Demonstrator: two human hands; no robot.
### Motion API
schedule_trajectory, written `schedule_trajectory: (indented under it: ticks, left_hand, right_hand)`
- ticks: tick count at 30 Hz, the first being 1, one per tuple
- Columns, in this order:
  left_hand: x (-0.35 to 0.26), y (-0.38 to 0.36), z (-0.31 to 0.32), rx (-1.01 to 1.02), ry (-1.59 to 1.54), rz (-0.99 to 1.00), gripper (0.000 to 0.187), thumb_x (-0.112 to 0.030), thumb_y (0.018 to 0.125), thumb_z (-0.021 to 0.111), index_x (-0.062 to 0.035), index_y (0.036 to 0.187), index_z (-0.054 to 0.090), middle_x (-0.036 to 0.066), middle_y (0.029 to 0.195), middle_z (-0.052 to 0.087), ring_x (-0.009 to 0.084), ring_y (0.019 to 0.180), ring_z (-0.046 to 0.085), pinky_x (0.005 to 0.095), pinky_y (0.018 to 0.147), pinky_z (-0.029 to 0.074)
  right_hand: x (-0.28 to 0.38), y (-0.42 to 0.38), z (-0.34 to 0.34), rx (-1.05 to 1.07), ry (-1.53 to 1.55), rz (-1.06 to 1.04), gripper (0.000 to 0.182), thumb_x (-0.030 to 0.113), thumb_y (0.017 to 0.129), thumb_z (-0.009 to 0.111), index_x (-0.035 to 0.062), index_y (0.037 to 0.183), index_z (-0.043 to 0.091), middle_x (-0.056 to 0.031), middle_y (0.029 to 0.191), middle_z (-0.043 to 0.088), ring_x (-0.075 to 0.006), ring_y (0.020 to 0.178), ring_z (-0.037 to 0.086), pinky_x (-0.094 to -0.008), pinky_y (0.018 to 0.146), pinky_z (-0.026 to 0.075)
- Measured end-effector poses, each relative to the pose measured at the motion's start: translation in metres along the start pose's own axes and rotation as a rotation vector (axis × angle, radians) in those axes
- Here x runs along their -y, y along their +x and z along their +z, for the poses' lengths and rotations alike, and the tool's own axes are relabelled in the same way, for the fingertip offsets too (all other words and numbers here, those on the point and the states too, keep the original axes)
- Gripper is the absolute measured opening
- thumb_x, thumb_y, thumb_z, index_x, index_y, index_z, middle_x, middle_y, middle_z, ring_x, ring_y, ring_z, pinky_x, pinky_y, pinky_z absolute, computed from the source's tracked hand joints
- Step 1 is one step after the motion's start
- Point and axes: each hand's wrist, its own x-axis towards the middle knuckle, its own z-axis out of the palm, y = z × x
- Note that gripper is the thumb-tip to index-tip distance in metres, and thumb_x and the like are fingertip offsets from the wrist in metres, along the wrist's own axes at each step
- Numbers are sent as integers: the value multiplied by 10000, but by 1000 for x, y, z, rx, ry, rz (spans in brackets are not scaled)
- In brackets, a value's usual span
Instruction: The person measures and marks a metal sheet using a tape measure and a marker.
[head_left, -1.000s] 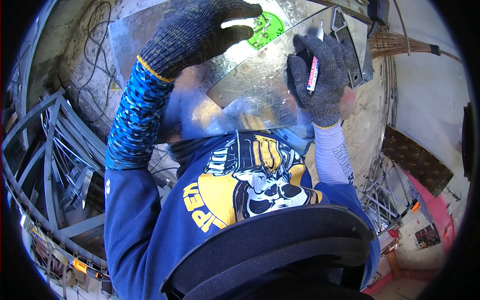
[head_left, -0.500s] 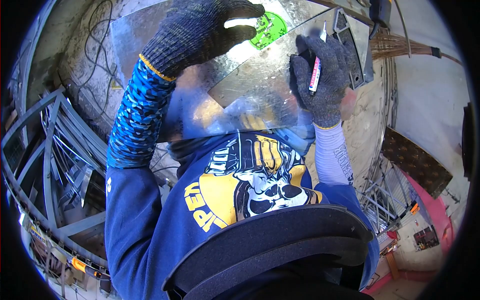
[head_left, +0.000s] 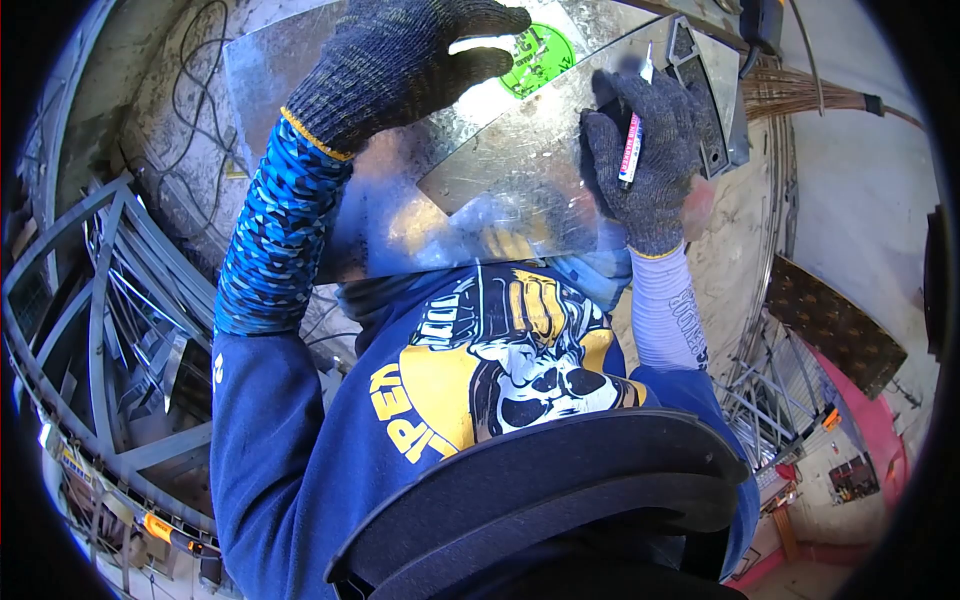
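Note:
My left hand (head_left: 410,75), in a dark knit glove, spreads thumb and forefinger apart over a shiny metal sheet (head_left: 275,70). Between those two fingers and beyond lies a round green sticker (head_left: 538,62) with dark lettering. A second sheet piece (head_left: 510,165) overlaps the first at a slant. On the right, my gloved right hand (head_left: 660,165) is closed around a marker (head_left: 632,150) with a pink and white label, its pale tip pointing up and away from me. Just beyond that hand lies a flat grey metal piece with cut-outs (head_left: 690,60), partly hidden by the fingers.
A metal rack of steel strips and offcuts (head_left: 140,290) stands at the left. Cable (head_left: 180,90) loops over the floor at the upper left. A twig broom (head_left: 800,92) lies at the upper right. A brown board (head_left: 835,325) sits lower right, near metal frames (head_left: 770,400).

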Motion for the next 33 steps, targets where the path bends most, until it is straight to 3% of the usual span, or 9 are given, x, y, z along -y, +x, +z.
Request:
schedule_trajectory:
  ticks: [33]
  left_hand:
    - [-2,-1,-1,-28,-36,-19,293,-293,800,820,-153,1054,781,102,971,655,340,944,591,481,848,439]
  right_hand:
    - [-3,-3,-2,46,-16,0,473,290,819,850,123,1224,672,-119,1130,694,-328,1131,625,-495,1043,406]
